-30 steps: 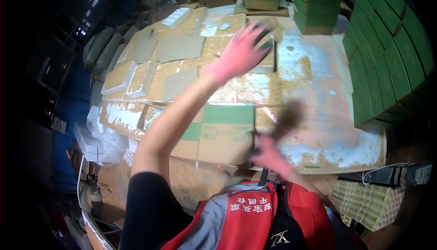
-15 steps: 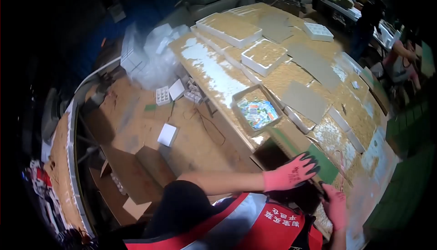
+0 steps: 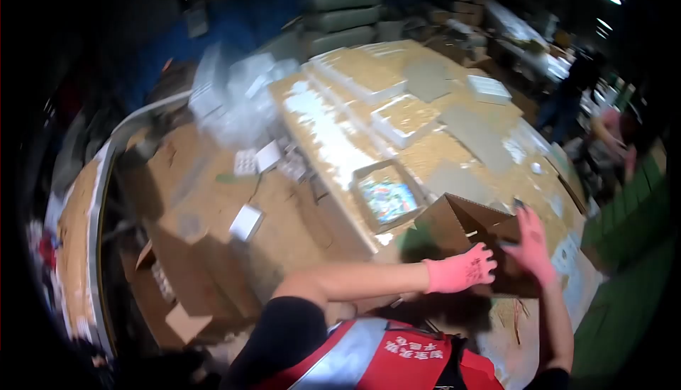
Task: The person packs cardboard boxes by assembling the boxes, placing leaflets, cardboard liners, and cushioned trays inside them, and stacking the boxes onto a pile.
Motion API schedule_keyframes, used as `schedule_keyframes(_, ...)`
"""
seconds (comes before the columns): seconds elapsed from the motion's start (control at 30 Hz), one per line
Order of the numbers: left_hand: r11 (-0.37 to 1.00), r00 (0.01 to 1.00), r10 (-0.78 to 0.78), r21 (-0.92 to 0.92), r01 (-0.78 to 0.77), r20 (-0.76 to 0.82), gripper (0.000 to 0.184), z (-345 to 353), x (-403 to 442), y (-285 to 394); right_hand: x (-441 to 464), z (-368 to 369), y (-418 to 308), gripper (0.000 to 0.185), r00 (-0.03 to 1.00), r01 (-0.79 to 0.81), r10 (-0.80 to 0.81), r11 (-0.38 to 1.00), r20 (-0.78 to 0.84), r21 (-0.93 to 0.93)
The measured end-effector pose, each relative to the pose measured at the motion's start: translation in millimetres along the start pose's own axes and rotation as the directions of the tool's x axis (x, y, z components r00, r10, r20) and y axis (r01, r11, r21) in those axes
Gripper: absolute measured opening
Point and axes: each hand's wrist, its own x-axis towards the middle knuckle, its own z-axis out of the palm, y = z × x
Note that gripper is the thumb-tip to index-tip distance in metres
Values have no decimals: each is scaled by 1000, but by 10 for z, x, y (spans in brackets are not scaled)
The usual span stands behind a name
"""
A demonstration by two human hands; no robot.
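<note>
A brown cardboard box stands open at the table edge in front of me, its flaps partly raised and its inside dark. My left hand, in a pink glove with dark fingertips, has its fingers curled at the near side of the box. On the right side, my right hand, gloved the same way, grips the box wall between thumb and fingers. The gloves and shadow hide part of the box's near edge.
Beyond the box, a small carton holds colourful packets. White foam trays and grey sheets lie on the dusty table. Green boxes are stacked at right, near a person. An open carton sits lower left.
The box has been turned and raised upright, its opening now facing up more. My right hand has moved up along its far right side; my left hand stays near it, fingers more curled.
</note>
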Motion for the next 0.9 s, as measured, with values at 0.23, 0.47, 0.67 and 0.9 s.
schedule_keyframes(0.23, 843, 994, 59, -538, -2, 89, 19, 40, -875, -818, -171, 551, 935, 30, 967, -147, 175, 977, 187, -153)
schedule_keyframes(0.47, 759, 882, -461, -473, 447, 94, 42, -490, -153, -154, -206, 618, -129, 16, 894, 66, 121, 917, 431, -394)
schedule_keyframes(0.67, 818, 965, -263, -530, 222, -3, 55, 783, -60, -314, -491, 251, -304, 41, 939, -268, 275, 961, 208, -62)
schedule_keyframes(0.9, 836, 942, -285, -527, 154, -177, 58, 213, -399, -1006, -15, 1200, -734, 57, 637, -723, 741, 670, -211, 171)
